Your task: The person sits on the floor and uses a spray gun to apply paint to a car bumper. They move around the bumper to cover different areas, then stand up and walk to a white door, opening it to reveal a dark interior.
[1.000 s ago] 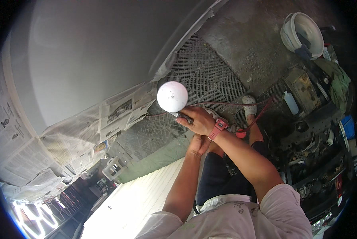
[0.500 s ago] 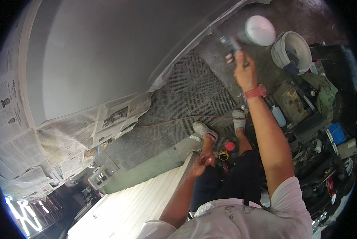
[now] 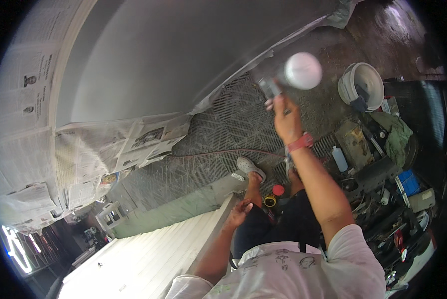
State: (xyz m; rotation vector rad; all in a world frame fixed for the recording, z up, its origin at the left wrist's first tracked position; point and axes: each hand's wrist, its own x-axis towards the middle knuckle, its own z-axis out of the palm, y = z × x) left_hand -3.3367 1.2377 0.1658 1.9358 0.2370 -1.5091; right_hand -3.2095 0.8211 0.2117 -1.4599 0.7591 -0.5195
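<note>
My right hand [image 3: 287, 118] is wrapped round a spray gun [image 3: 270, 88] with a rounded white cup [image 3: 303, 71] on it; motion blurs the gun. It is held out beside the lower edge of a large smooth grey panel [image 3: 148, 65], apart from it. Newspaper masking [image 3: 91, 149] and thin translucent sheeting border the panel. Down by my left leg hangs my left hand [image 3: 239, 213], its fingers loosely bent and apart, with nothing in it.
A whitish bucket [image 3: 348, 89] with a dark cloth over its rim stands at the right. Nearby are a white bottle [image 3: 339, 158], a green cloth [image 3: 394, 139] and cluttered parts. A thin red hose [image 3: 223, 152] crosses the floor. A yellow-rimmed can [image 3: 270, 200] stands by my feet.
My right hand has swept the spray gun leftward, away from the bucket and along the panel's edge. The whole view has shifted a little. My left hand still hangs by my leg.
</note>
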